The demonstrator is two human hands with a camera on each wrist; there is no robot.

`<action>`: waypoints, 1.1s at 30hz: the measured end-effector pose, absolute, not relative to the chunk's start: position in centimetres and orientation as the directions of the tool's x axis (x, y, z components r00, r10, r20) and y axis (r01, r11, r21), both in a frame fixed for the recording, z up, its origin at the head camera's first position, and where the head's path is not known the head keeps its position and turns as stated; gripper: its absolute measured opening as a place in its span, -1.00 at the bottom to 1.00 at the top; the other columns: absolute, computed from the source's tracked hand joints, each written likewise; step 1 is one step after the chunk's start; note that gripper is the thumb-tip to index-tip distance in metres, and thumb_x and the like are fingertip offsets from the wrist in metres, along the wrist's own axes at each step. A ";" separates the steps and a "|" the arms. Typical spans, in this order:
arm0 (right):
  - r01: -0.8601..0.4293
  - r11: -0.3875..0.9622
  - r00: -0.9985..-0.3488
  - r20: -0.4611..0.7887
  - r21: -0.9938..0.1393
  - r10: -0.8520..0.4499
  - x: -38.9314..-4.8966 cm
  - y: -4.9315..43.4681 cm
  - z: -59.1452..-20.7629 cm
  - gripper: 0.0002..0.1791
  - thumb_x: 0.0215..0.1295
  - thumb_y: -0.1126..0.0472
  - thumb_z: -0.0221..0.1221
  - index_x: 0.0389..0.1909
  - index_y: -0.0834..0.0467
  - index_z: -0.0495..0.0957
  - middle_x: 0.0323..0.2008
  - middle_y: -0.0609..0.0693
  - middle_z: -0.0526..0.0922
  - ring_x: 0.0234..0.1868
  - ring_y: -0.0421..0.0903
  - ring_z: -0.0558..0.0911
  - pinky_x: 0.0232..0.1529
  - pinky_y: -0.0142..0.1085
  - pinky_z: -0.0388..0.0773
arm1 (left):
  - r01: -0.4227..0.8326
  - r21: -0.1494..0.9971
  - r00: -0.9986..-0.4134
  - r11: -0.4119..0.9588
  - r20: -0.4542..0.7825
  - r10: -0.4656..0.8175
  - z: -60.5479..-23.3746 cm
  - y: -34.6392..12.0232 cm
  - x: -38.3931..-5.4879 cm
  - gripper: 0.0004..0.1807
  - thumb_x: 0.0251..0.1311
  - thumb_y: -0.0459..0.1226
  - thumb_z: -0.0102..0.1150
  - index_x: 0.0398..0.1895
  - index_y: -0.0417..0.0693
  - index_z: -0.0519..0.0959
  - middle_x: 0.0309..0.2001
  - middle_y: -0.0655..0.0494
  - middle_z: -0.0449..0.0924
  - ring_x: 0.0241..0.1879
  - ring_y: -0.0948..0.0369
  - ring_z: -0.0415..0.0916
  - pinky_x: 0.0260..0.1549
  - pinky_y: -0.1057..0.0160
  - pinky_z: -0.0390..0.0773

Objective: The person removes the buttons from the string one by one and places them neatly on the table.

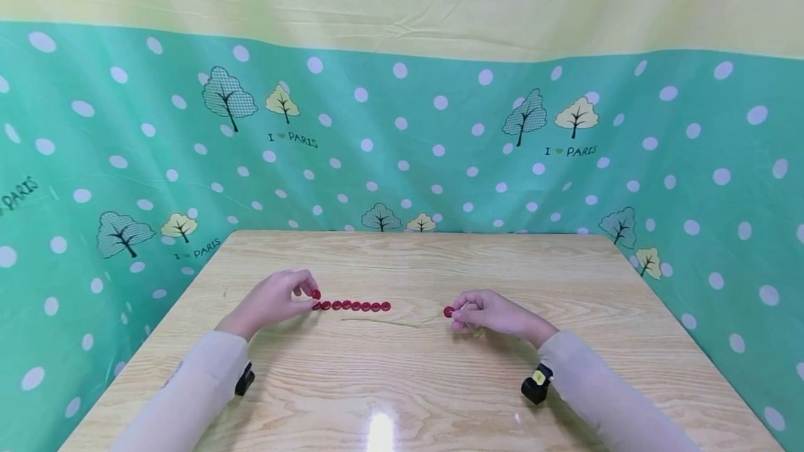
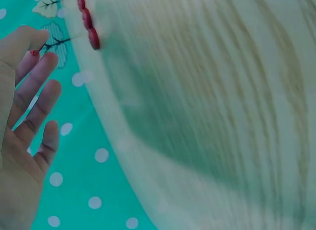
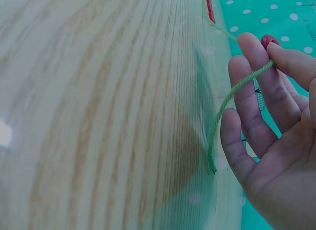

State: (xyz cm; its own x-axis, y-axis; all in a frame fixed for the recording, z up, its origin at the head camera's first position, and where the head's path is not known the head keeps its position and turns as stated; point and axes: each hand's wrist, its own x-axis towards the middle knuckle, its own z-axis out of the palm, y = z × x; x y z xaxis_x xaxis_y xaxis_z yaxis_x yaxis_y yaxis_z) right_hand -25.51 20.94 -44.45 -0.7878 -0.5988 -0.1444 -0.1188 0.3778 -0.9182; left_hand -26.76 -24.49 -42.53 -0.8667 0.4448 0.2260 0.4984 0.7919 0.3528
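Observation:
Several red buttons [image 1: 356,305] lie in a straight row on the table. At the row's left end my left hand [image 1: 273,302] pinches a red button [image 1: 316,294] between thumb and finger. Only a sliver of that button [image 2: 34,53] shows in the left wrist view. To the right of the row, my right hand [image 1: 493,314] pinches another red button [image 3: 269,41] and a green string [image 3: 228,99] with thumb and forefinger. One string end hangs down past the fingers. The string's other part [image 1: 380,321] lies on the table in front of the row.
The wooden table [image 1: 402,396] has a light grain and a bright reflection near its front edge. Behind and beside it hangs a green and yellow curtain [image 1: 402,138] with white dots and printed trees. A black wrist camera [image 1: 537,383] sits under the right sleeve.

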 end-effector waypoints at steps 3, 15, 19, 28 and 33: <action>-0.121 0.375 -0.786 -0.142 -0.919 -0.602 -25.5 21.0 -44.5 -0.65 0.48 0.08 0.16 -0.03 0.34 0.55 -0.28 0.19 0.71 -0.23 -0.03 0.63 -0.30 -0.28 0.47 | 0.474 0.362 -0.880 0.803 0.207 0.427 -42.8 -24.9 -26.8 -0.85 0.15 -0.26 0.41 -0.25 0.14 0.64 -0.28 0.32 0.63 -0.23 0.23 0.52 -0.16 0.12 0.57; -0.123 0.381 -0.788 -0.143 -0.916 -0.599 -25.5 21.1 -44.4 -0.68 0.49 0.11 0.14 -0.02 0.33 0.55 -0.24 0.20 0.71 -0.22 0.00 0.63 -0.26 -0.27 0.50 | 0.403 0.380 -0.915 0.832 0.134 0.382 -43.2 -25.2 -26.7 -0.88 0.20 -0.23 0.38 -0.22 0.06 0.65 -0.21 0.19 0.62 -0.16 0.14 0.52 -0.10 0.03 0.56; -0.124 0.379 -0.787 -0.142 -0.917 -0.600 -25.5 21.1 -44.5 -0.68 0.49 0.11 0.14 -0.03 0.33 0.56 -0.24 0.20 0.71 -0.22 0.00 0.63 -0.26 -0.27 0.51 | 0.411 0.388 -0.911 0.825 0.137 0.390 -43.3 -25.4 -26.6 -0.88 0.21 -0.23 0.37 -0.21 0.03 0.64 -0.22 0.21 0.62 -0.18 0.15 0.53 -0.13 0.03 0.57; -0.131 0.371 -0.785 -0.132 -0.919 -0.605 -25.7 21.2 -44.8 -0.68 0.49 0.12 0.15 -0.02 0.34 0.55 -0.27 0.20 0.71 -0.26 -0.05 0.62 -0.29 -0.29 0.50 | 0.388 0.383 -0.921 0.838 0.137 0.364 -43.8 -25.6 -26.6 -0.86 0.19 -0.22 0.40 -0.24 0.03 0.63 -0.26 0.20 0.59 -0.20 0.14 0.53 -0.13 0.04 0.56; -0.135 0.374 -0.785 -0.131 -0.918 -0.606 -25.7 21.2 -44.8 -0.67 0.49 0.10 0.15 -0.02 0.34 0.54 -0.28 0.19 0.71 -0.26 -0.04 0.62 -0.28 -0.28 0.50 | 0.403 0.369 -0.915 0.838 0.132 0.382 -44.0 -25.9 -26.6 -0.84 0.18 -0.20 0.41 -0.26 0.04 0.62 -0.28 0.20 0.58 -0.22 0.15 0.53 -0.16 0.04 0.56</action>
